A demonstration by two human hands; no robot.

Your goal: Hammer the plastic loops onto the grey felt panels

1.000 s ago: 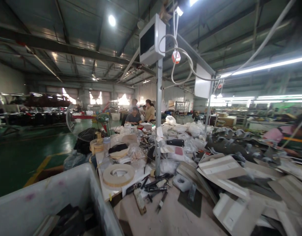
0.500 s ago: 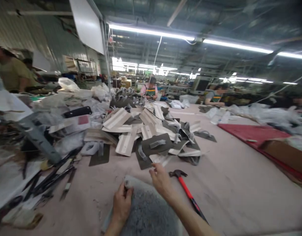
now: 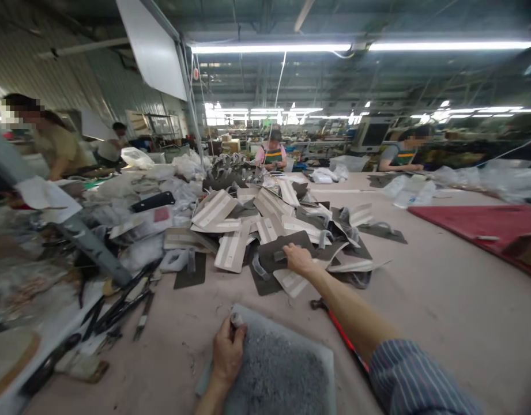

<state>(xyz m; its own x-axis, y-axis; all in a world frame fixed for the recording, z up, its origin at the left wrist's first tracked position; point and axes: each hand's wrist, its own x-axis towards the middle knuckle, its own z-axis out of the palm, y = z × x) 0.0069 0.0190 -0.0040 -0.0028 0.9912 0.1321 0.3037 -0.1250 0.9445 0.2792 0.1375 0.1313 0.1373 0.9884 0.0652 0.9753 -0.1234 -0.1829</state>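
My left hand [image 3: 227,353] rests closed on the near left corner of a grey rough pad [image 3: 282,369], pinching a small pale object I cannot make out. My right hand [image 3: 297,257] is stretched forward into a heap of dark and pale flat card pieces [image 3: 265,225]. Its fingers close on the grey loop of a dark piece [image 3: 282,248] at the heap's front. A red-handled hammer [image 3: 338,331] lies on the table under my right forearm.
Scissors and hand tools [image 3: 118,308] lie at the left by a slanted metal post [image 3: 92,248]. Plastic bags [image 3: 179,170] and clutter fill the far left. A red mat [image 3: 473,222] lies right. Other people [image 3: 271,153] work at the far end.
The view swung right from the cluttered bench end to the card heap. My right hand has reached forward from the pad's edge onto the dark piece. The left hand stays on the pad.
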